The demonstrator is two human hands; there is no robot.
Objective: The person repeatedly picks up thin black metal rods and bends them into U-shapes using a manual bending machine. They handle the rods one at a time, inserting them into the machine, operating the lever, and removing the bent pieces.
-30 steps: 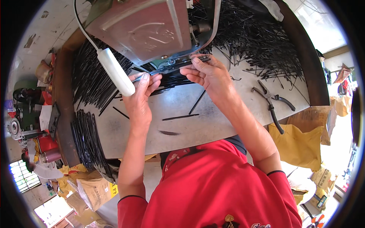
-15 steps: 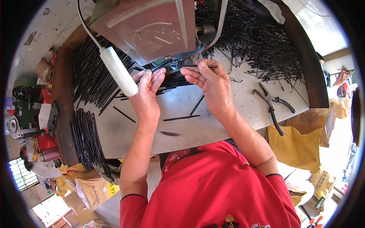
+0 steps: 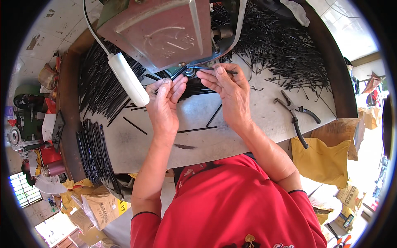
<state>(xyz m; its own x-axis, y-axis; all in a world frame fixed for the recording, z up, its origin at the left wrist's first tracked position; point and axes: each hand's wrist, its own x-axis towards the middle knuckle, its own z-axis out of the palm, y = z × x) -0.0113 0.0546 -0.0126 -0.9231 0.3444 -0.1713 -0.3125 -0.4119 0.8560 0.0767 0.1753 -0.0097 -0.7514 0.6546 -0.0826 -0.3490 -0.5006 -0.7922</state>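
Note:
Under the reddish machine head (image 3: 165, 37), both hands are raised close to its small round metal fitting (image 3: 190, 72). My left hand (image 3: 162, 108) pinches a thin black rod (image 3: 178, 73) between thumb and fingers, its upper end close to the fitting. A second black rod (image 3: 202, 67) is pinched in my right hand (image 3: 234, 93), lying nearly level with its left end at the machine's lower edge. Whether the two rods touch cannot be made out. Below the hands, a few loose black rods (image 3: 197, 129) lie on the metal tabletop (image 3: 231, 142).
Heaps of black rods (image 3: 97, 82) lie left of the machine, with bent ones (image 3: 289, 62) at back right. A neat bundle (image 3: 94, 149) lies at the left edge. A white lamp-like stick (image 3: 128, 80) hangs near my left hand. Pliers (image 3: 292, 108) rest on the right.
My left hand has shifted slightly right with its rod. The rod in my right hand has tilted, its left end now higher and farther left.

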